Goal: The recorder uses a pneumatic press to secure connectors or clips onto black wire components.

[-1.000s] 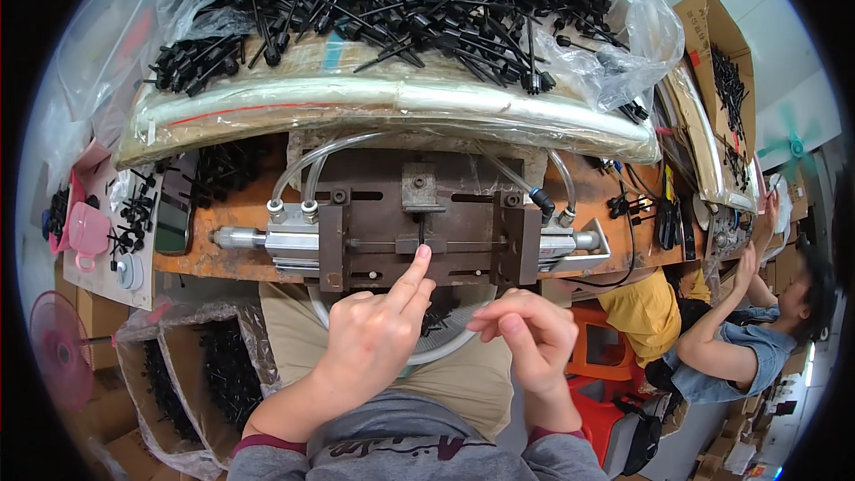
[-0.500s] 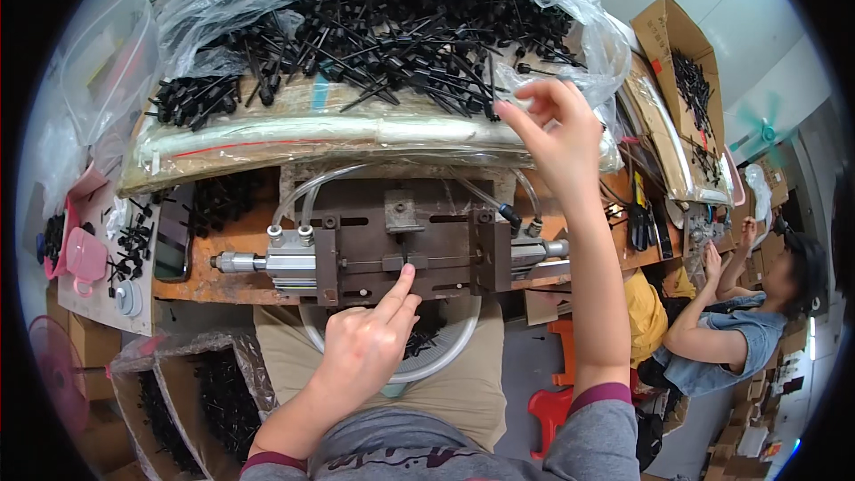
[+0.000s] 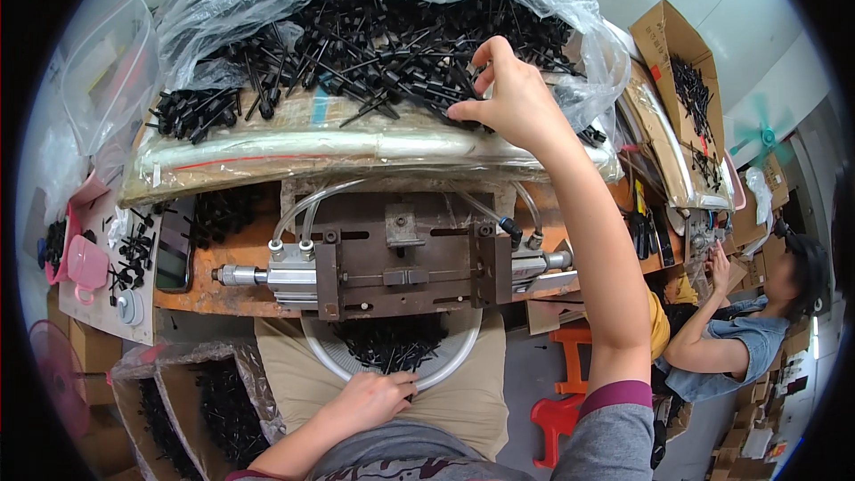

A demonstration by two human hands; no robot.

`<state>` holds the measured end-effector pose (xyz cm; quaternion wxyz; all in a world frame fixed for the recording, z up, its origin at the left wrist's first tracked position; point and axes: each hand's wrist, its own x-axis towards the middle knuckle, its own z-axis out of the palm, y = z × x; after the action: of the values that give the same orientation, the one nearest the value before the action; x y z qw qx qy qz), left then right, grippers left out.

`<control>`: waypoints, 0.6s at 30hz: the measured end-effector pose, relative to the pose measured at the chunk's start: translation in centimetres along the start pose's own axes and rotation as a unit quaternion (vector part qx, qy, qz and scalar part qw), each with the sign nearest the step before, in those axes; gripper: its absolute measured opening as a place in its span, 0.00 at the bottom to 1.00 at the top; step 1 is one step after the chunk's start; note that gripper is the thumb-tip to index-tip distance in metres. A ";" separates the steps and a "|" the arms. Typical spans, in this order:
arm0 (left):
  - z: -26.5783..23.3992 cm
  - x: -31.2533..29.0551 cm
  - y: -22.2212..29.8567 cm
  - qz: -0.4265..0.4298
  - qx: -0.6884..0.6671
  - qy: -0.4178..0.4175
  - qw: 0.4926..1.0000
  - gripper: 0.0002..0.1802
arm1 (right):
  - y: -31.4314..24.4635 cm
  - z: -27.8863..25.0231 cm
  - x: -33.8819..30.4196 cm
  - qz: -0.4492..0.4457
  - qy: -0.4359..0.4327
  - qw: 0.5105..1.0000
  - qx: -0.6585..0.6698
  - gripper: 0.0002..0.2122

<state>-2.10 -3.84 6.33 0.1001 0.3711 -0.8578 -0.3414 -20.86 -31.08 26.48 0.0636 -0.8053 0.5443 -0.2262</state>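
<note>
My right hand reaches into the front right of a heap of black plastic parts with thin stems. Its thumb and fingers are apart, close to the parts, and I see none lifted. My left hand is low in front of my lap at the near rim of a white round basket, which holds similar black parts. The left fingers are curled together, with a dark bit showing under them. Between the hands stands a metal fixture with a small central block and an air cylinder on its left.
The heap lies on a plastic-wrapped carton behind the fixture. Clear hoses arch above the fixture. A phone and a pink container are at left, boxed black parts lower left. A co-worker sits at right beyond a red stool.
My left hand has moved from the fixture's central block down to the basket's near rim. The black part in the block is gone. My right hand has shifted left and farther into the heap.
</note>
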 end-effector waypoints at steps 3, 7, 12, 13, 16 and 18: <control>1.9 0.2 -1.2 -0.004 0.019 -0.039 0.999 0.12 | 0.3 -0.7 0.9 0.011 -0.043 0.999 0.024 0.29; 3.0 0.2 -2.2 -0.035 0.037 -0.082 0.995 0.14 | 0.4 -1.3 1.8 0.025 -0.103 0.993 0.045 0.23; 5.0 0.5 -3.6 -0.037 0.021 -0.093 0.995 0.14 | 0.9 -0.7 1.5 -0.051 -0.093 0.994 0.035 0.16; 5.0 0.5 -3.6 -0.032 0.022 -0.092 0.995 0.14 | 0.8 -0.8 1.5 -0.053 -0.085 0.995 0.022 0.15; 5.2 0.3 -4.0 -0.027 0.020 -0.090 0.995 0.14 | -0.3 -1.2 1.3 -0.049 -0.062 0.997 -0.011 0.12; 5.4 0.4 -4.2 -0.028 0.026 -0.090 0.995 0.14 | -0.3 -2.1 1.2 -0.036 -0.056 0.997 0.027 0.11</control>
<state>-2.28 -3.44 -0.48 0.0036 0.3655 -0.8610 -0.3538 -21.10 -31.74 28.83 0.1075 -0.8335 0.5046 -0.1979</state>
